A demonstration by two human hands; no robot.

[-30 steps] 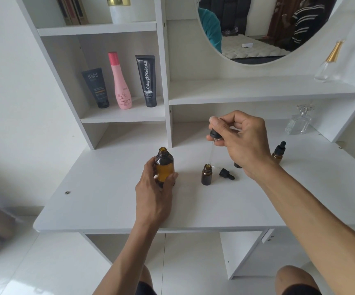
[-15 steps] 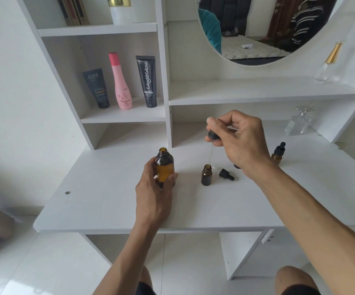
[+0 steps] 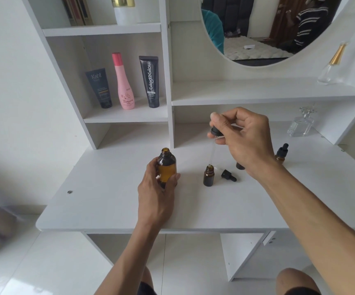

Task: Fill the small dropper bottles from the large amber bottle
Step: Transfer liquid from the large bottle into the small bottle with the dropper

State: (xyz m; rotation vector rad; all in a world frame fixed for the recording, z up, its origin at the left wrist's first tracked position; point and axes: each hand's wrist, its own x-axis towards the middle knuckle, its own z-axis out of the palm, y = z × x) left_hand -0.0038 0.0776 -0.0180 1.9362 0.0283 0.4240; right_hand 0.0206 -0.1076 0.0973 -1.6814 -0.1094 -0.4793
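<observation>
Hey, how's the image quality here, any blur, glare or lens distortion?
Head view: soft, even daylight; the hands and the large amber bottle are sharp; the left edge is smeared; wide-angle distortion splays the shelf uprights outward; glare on the floor tiles.

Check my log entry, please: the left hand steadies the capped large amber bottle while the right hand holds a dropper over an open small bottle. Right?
Not quite. In the head view the large amber bottle in the left hand is uncapped, its mouth open. The right hand does hold the dropper over the open small bottle.
</observation>
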